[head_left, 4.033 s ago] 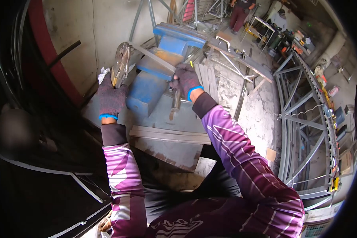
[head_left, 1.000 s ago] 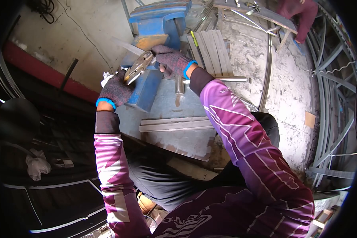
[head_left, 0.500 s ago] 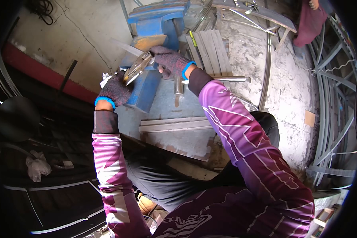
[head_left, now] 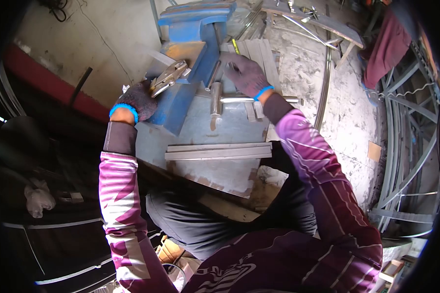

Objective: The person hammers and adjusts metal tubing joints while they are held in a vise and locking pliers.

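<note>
My left hand (head_left: 136, 101), in a dark knitted glove with a blue cuff, is closed around the handles of locking pliers (head_left: 170, 77). The pliers' jaws lie by a flat metal strip (head_left: 160, 57) at the blue vise (head_left: 173, 105). My right hand (head_left: 247, 75), gloved the same way, is apart from the pliers, over a row of flat grey metal bars (head_left: 259, 52). Its fingers look loosely apart, slightly blurred, and I see nothing held. A yellow-green marker (head_left: 235, 46) shows just beyond them. Below this hand lies a metal hammer (head_left: 216, 99), its handle pointing right.
Two flat bars (head_left: 217, 151) lie on the metal bench top (head_left: 210, 178) before me. A low bench (head_left: 322, 24) carries metal pieces at the back right. Metal framing (head_left: 410, 161) lines the right side. Part of another person's maroon clothing (head_left: 388, 46) shows upper right.
My right hand has left the pliers' jaws and moved right, over the grey bars. My left hand keeps the pliers near the vise. The view has shifted slightly.
</note>
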{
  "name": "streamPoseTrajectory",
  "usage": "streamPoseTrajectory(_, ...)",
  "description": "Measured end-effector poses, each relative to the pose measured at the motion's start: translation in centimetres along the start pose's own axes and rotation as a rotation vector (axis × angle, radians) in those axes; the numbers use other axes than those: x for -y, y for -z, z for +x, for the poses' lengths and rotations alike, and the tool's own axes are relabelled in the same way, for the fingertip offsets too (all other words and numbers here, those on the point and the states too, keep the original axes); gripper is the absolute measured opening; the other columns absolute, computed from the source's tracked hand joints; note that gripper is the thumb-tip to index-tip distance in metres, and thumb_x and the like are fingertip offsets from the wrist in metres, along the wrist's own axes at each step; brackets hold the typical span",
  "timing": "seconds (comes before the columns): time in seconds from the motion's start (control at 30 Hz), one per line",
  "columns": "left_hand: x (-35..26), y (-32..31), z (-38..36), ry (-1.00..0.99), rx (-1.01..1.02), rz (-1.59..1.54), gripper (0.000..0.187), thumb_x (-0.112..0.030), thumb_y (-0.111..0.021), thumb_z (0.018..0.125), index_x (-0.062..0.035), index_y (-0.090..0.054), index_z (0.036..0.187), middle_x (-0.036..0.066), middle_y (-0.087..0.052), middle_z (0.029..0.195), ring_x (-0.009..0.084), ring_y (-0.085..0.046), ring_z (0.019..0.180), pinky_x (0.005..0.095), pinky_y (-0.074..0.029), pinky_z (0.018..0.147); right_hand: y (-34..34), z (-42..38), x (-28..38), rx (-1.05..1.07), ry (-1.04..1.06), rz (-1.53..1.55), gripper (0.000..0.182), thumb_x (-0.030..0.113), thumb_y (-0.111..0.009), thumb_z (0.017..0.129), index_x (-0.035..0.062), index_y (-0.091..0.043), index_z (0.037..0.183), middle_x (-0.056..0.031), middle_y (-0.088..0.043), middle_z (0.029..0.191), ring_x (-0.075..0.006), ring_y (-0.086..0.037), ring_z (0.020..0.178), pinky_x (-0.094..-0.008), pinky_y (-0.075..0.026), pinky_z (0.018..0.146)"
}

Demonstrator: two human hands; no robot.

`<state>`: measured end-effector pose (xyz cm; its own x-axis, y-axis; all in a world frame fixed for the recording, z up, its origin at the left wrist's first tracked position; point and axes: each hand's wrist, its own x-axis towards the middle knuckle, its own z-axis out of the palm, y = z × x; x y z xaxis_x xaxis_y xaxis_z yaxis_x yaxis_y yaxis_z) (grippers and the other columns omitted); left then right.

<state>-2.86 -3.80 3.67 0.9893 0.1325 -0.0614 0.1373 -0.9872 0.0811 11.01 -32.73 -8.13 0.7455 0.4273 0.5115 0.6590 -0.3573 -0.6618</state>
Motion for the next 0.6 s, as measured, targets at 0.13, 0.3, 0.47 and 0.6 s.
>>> streamPoseTrajectory(0.13,-0.7,0.6,0.0,0.061,0.04,0.018,0.043,-0.015,-0.056,0.08,-0.0059,-0.065,0.121,0.027,-0.066,0.116,0.0445,-0.061,0.112,0.0469,-0.051,0.095,1.6,-4.7,0.4,0.54,-0.082,-0.72,0.044,0.039,-0.071,0.081,0.0142,-0.067,0.116,-0.0138,-0.061,0.116,-0.0323,-0.063,0.112,-0.0507,-0.05,0.088)
streamPoseTrajectory(0.3,-1.3,1.1,-0.2,0.103,0.004,0.079,0.043,-0.017,-0.057,0.08,-0.0091,-0.066,0.122,0.024,-0.067,0.117,0.0429,-0.063,0.112,0.0472,-0.052,0.095,-1.5,-4.8,-0.8,0.569,-0.061,-0.782,0.038,0.037,-0.07,0.083,0.012,-0.068,0.111,-0.0117,-0.064,0.11,-0.0341,-0.064,0.106,-0.0476,-0.049,0.093)
streamPoseTrajectory(0.47,-2.2,0.7,-1.2,0.171,-0.065,0.149,0.043,-0.022,-0.057,0.08,-0.0135,-0.069,0.12,0.019,-0.069,0.117,0.0382,-0.066,0.111,0.0477,-0.053,0.094,-2.5,-5.8,0.9,0.44,-0.008,-0.865,0.03,0.034,-0.067,0.086,0.0099,-0.068,0.103,-0.0098,-0.067,0.102,-0.0306,-0.067,0.099,-0.0464,-0.051,0.086)
streamPoseTrajectory(0.6,-1.3,0.0,-0.5,0.171,-0.063,0.111,0.041,-0.021,-0.058,0.079,-0.0118,-0.071,0.116,0.019,-0.07,0.117,0.0384,-0.066,0.111,0.0473,-0.053,0.093,1.6,-5.5,4.0,0.445,-0.103,-0.683,0.031,0.033,-0.062,0.091,0.0062,-0.065,0.105,-0.0163,-0.069,0.096,-0.0362,-0.068,0.094,-0.0483,-0.052,0.081)
